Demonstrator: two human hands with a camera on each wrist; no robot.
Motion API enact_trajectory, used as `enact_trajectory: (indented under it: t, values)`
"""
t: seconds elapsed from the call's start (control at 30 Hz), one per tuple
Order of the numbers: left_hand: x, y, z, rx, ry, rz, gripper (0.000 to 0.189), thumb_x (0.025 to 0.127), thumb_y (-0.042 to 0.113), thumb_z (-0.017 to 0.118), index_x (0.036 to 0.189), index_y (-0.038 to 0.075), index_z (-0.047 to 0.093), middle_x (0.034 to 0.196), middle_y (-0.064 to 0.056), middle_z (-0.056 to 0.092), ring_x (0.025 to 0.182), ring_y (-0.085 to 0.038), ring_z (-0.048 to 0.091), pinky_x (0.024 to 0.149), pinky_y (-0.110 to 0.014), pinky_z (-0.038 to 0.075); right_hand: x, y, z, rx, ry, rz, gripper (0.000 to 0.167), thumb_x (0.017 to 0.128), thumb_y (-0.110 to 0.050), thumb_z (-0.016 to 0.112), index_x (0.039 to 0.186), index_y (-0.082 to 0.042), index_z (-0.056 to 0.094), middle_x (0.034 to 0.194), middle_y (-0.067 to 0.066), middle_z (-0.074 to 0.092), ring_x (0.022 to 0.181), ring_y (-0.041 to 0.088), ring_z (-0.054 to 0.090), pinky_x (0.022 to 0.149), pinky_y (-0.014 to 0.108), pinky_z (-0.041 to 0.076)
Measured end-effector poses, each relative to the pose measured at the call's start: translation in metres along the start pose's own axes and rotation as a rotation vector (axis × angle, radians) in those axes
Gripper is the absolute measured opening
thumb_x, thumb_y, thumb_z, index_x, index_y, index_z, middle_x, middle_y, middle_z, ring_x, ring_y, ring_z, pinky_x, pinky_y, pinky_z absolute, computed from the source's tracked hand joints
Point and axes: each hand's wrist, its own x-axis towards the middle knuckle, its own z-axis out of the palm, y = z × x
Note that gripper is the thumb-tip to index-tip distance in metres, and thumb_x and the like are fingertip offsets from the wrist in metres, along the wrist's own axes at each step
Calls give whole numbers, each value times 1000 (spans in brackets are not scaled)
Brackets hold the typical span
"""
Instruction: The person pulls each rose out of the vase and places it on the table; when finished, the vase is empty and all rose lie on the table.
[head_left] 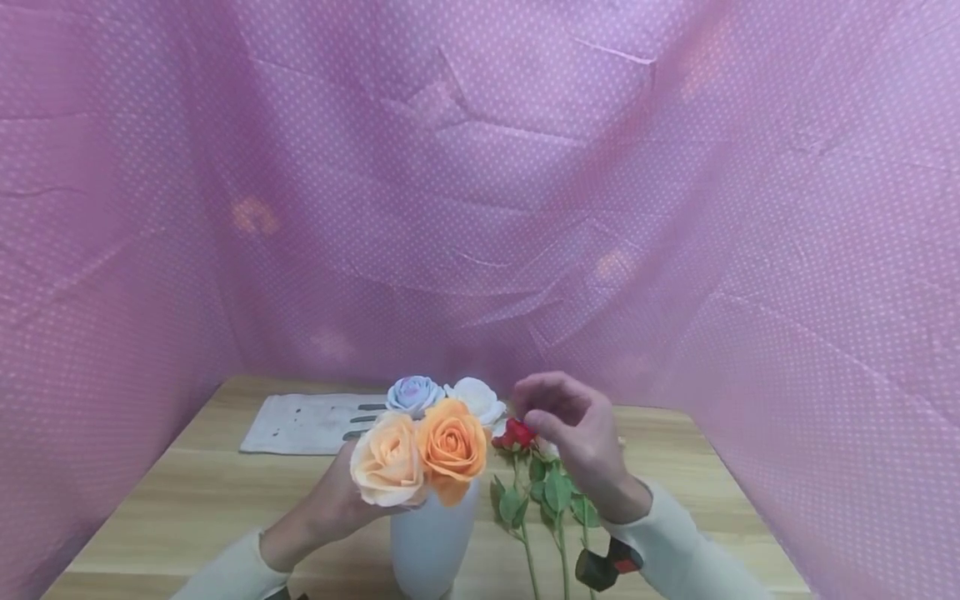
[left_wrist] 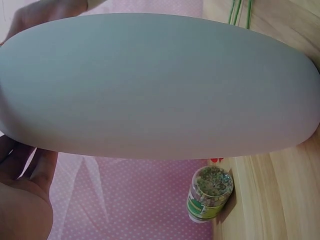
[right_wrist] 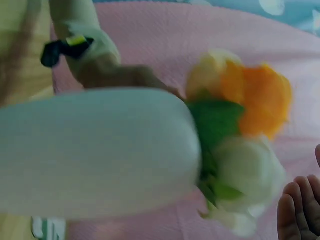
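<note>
A pale grey-white vase (head_left: 433, 542) stands on the table, holding a peach rose (head_left: 388, 460), an orange rose (head_left: 452, 446), a white rose (head_left: 476, 400) and a bluish-lilac rose (head_left: 414, 393). My left hand (head_left: 337, 496) grips the vase near its neck; the blooms hide most of its fingers in the head view. To the right of the bouquet, my right hand (head_left: 581, 425) is raised with loosely curved fingers and nothing in them. Below it, a red rose (head_left: 516, 435) lies on the table, partly covered by that hand.
Several green stems (head_left: 561, 546) with leaves lie to the right of the vase. A whitish cloth (head_left: 300, 423) with dark marks lies at the back left. The left wrist view shows a jar of small greenish pieces (left_wrist: 212, 187). Pink dotted fabric (head_left: 480, 208) surrounds the wooden table (head_left: 187, 500).
</note>
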Motion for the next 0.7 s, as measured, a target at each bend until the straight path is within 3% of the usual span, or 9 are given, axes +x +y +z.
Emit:
enact_trajectory:
  t: [0.17, 0.37, 0.6, 0.7]
  values:
    - [-1, 3, 2, 8, 12, -30, 69, 69, -6, 87, 130, 6, 58, 119, 2, 70, 112, -5, 67, 101, -22, 57, -11, 4, 14, -19, -102, 21, 27, 90, 3, 67, 109, 20, 58, 102, -9, 74, 88, 3, 69, 76, 23, 63]
    - [-2, 5, 3, 11, 12, -40, 69, 69, -6, 87, 131, 6, 58, 120, 0, 70, 112, -6, 67, 101, -22, 58, -15, 8, 23, -15, -181, -12, 29, 91, -1, 70, 111, 18, 60, 110, -10, 72, 95, 2, 67, 84, 22, 63]
    - [-2, 5, 3, 16, 22, -74, 72, 69, -4, 88, 132, 5, 57, 122, 4, 70, 114, -4, 66, 102, -22, 57, -16, 13, 31, -123, -196, -54, 27, 88, 2, 72, 113, 10, 65, 107, 25, 71, 102, 5, 69, 90, 31, 64]
    - [-3, 4, 3, 11, 17, -51, 69, 69, -6, 87, 131, 3, 57, 120, 3, 70, 112, -5, 66, 100, -22, 58, -17, 15, 33, -164, -207, -53, 26, 87, 7, 71, 112, 8, 66, 107, 28, 70, 102, 7, 69, 91, 33, 64]
